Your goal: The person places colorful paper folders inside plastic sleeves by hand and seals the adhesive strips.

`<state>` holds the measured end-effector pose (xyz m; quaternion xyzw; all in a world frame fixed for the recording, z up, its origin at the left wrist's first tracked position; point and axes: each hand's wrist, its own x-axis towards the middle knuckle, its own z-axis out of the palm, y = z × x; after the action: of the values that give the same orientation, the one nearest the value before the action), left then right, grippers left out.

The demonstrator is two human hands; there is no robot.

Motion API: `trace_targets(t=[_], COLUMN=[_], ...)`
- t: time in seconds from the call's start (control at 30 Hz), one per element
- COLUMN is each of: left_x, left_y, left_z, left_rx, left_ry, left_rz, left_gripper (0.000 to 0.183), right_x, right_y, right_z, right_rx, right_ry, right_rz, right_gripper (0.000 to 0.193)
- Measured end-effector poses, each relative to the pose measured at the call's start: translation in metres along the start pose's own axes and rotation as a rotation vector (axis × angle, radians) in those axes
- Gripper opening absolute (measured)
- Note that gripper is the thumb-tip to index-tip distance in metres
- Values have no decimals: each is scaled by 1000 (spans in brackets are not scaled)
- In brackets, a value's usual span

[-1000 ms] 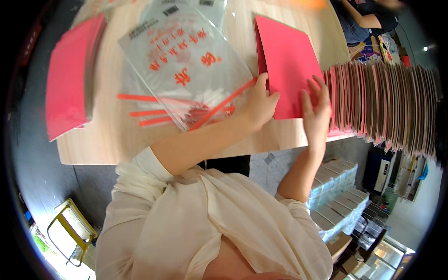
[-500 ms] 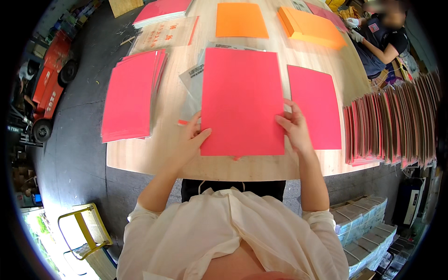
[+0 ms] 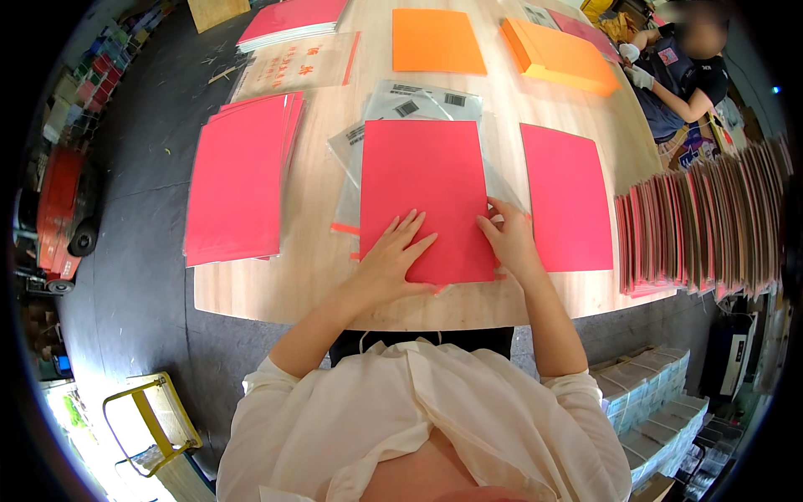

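L hand [image 3: 388,261] — atop red sheet [image 3: 425,180]

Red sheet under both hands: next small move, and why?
Perhaps lift the red sheet's right edge slightly with the right hand: that hand is at that edge, the left hand lies spread over the lower-left part, and the sheet hides much of the clear bags beneath.

The left hand [image 3: 391,259] lies spread on a flat, red, rectangular sheet [image 3: 423,180], and the right hand [image 3: 510,238] touches its right edge. It partly covers clear, printed plastic bags [image 3: 427,102] on a pale wood-grained table [image 3: 322,284]; left of them lies a stack of flat red sheets [image 3: 237,180].
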<state>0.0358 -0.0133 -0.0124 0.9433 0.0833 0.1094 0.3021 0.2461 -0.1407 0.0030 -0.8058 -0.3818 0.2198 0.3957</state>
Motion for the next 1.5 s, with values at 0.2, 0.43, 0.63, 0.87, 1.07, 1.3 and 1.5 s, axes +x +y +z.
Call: trace_targets(t=[0.2,0.43,0.63,0.87,1.07,1.3,1.5], left_x=[-1,-3,0,-4,-13,-16,-16], left_y=[-2,-3,-1,3,2,13,19], left_z=[1,-2,-3,-10,-19,-3,-2], left_rx=[3,-34,-79,58,222,183,201], left_ry=[-27,-37,-71,-70,-40,199,227], left_rz=[-11,-24,-18,127,313,215,189], left_gripper=[78,75,70,56,46,46,42], right_x=[13,132,289,363,363,375,358], right_y=[-20,-40,-34,-10,-26,-5,-9], right_z=[-25,-42,-19,7,0,7,22], right_rx=[-215,-389,-439,-622,-656,-1036,-1010], right_ry=[-121,-91,-158,-143,-329,-170,-46], right_rz=[46,-374,-647,-649,-521,-887,-974], right_gripper=[35,34,47,57,54,43,22])
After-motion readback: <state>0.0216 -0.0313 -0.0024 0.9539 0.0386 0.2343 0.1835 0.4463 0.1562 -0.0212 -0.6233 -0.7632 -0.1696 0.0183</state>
